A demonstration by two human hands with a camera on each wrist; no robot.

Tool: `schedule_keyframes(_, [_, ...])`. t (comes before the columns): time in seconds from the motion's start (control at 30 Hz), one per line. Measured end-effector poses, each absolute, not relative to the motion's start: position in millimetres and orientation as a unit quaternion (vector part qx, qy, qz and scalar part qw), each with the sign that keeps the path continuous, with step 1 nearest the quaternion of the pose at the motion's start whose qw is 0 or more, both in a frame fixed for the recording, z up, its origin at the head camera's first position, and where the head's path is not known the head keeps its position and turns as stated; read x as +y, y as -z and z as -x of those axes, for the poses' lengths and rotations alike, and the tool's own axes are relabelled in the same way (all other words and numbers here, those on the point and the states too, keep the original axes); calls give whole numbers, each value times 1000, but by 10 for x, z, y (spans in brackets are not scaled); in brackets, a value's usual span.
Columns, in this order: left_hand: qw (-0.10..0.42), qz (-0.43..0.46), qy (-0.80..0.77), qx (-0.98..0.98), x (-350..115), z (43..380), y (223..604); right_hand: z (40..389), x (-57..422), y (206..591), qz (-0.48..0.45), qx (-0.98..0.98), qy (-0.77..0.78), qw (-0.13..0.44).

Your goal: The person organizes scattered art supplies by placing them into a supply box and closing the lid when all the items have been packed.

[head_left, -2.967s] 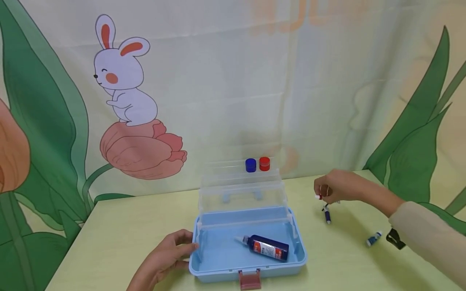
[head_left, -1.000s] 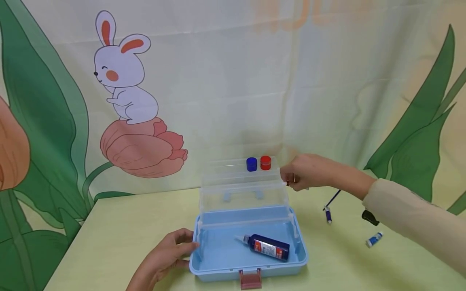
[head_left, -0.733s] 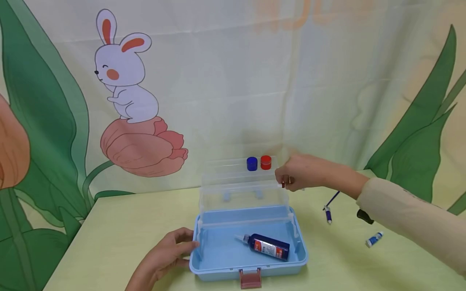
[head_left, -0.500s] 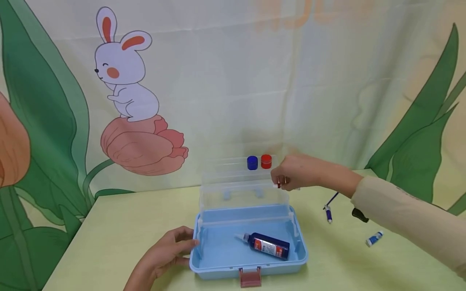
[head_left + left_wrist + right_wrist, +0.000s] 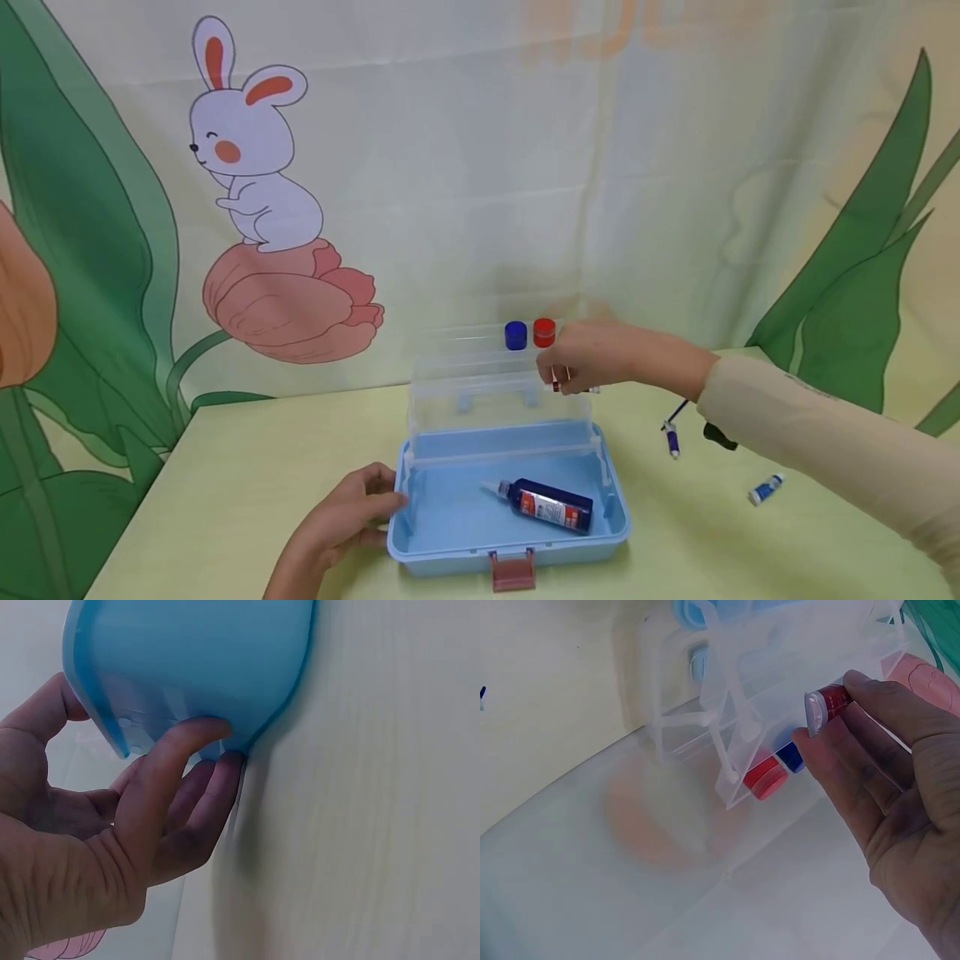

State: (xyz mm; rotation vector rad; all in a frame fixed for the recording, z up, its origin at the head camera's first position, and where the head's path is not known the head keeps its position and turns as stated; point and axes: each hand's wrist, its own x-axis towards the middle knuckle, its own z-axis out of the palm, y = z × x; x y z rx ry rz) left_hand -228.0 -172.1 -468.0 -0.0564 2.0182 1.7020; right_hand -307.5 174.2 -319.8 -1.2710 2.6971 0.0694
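Note:
My right hand (image 5: 600, 358) pinches a small red paint tube (image 5: 828, 706) between thumb and fingers, in front of the clear tiered trays (image 5: 435, 408). These trays stand raised at the back of a light blue plastic box (image 5: 450, 557). A blue paint jar (image 5: 515, 337) and a red paint jar (image 5: 543, 331) sit side by side on the top tray, just left of that hand. At the box's left side, my left hand (image 5: 341, 517) holds the wall, its thumb over the rim. Inside lies a dark blue bottle (image 5: 553, 507) with a pointed nozzle.
On the table right of the box lie a purple-blue tube (image 5: 672, 442), a thin dark stick (image 5: 677, 412) and a blue-and-white tube (image 5: 766, 490). A black object (image 5: 720, 436) is partly hidden by the right sleeve. A printed curtain (image 5: 450, 208) hangs directly behind the table.
My right hand has carried the red paint tube leftward from the table's right side to the raised trays. My left hand keeps its hold on the box.

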Motion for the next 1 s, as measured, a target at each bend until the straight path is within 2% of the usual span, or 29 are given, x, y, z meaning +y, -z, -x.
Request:
schedule_keyframes(0.27, [236, 20, -620, 748, -1727, 2286, 4692, 3095, 1524, 3141, 428, 896, -38, 113])
schedule_keyframes(0.5, [235, 23, -624, 744, -1765, 2276, 4714, 3154, 1430, 3076, 471, 875, -32, 109])
schedule_keyframes(0.77, [252, 13, -637, 728, -1747, 2279, 4734, 3139, 1404, 3041, 466, 875, -42, 121])
schedule_keyframes(1.0, [251, 15, -638, 728, -1738, 2291, 4707, 3154, 1396, 3017, 473, 874, -31, 104])
